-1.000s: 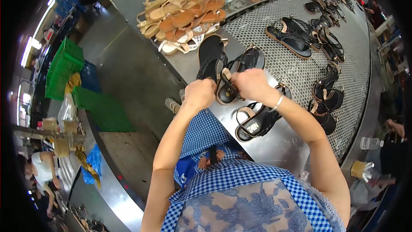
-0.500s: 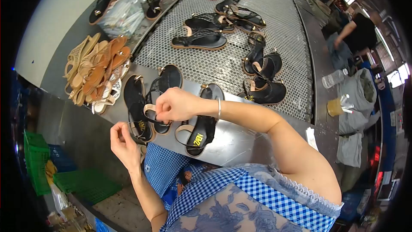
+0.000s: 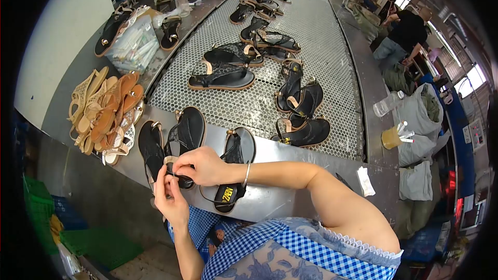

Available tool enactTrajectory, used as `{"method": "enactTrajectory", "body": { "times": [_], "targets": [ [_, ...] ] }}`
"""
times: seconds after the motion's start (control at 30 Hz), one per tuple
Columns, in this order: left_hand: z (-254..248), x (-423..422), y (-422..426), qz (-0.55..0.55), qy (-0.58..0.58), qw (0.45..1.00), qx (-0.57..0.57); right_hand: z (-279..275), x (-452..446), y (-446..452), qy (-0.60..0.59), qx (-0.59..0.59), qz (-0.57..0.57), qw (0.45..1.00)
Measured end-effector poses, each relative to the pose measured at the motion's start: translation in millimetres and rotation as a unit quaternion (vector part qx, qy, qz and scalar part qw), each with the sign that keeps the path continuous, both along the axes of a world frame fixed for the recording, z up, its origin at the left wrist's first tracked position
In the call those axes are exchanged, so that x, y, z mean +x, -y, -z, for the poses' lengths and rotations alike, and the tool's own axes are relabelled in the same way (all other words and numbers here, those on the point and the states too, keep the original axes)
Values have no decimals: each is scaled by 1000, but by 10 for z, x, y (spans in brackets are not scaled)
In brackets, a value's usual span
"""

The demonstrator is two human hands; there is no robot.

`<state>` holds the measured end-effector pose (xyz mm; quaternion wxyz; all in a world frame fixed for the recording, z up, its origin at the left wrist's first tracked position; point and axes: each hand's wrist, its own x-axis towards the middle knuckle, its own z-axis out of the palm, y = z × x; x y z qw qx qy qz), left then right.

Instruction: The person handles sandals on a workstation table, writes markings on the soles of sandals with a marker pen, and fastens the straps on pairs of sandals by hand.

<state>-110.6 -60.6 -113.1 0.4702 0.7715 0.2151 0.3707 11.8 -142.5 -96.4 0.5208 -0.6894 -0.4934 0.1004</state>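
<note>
Three black sandals lie on the metal ledge in front of me. My right hand (image 3: 199, 167) is closed in a pinch on the strap of the middle black sandal (image 3: 185, 130). Just left of it, my left hand (image 3: 171, 202) has its fingertips pressed together near the same strap; whatever they pinch is too small to make out. The left black sandal (image 3: 150, 150) lies alongside, its heel end partly hidden by my left hand. To the right of my hands rests another black sandal (image 3: 243, 148) with yellow lettering on its insole.
Tan, brown and white sandals (image 3: 106, 109) are piled at the left. Behind them stands a clear bag of tubes (image 3: 134, 46). Several black sandals lie on the perforated conveyor (image 3: 218, 105). At the right are a bottle (image 3: 388, 103) and a yellow cup (image 3: 391, 137). People work farther off.
The view has swung toward the conveyor. My left hand has moved in from the left, and its fingertips now meet those of my right hand at the middle sandal's strap.
</note>
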Motion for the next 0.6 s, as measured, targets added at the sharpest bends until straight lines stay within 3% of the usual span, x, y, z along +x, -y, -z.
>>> {"method": "enactTrajectory", "body": {
  "times": [0.13, 0.27, 0.33, 0.47, 0.53, 0.6],
  "targets": [
    [-70, 19, 51, 12, 0, 1000, -23, -36, 57, 18, -23, -28, -36, 999],
    [-16, 2, 36, 16, -2, 999, 39, -4, 79, 13, 51, -53, -62, 995],
    [1, 0, 25, 20, -9, 998, 63, -52, 62, 13, -93, -12, -58, 994],
    [54, 60, 28, 20, 44, 997, 55, -77, 165, 10, -133, -94, -126, 978],
    [81, 72, 35, 69, 67, 994, -61, -41, 231, 52, -152, -92, -144, 973],
    [16, 131, 69, 71, 63, 993, -72, -2, 303, 74, -188, -77, -167, 965]
  ]
}}
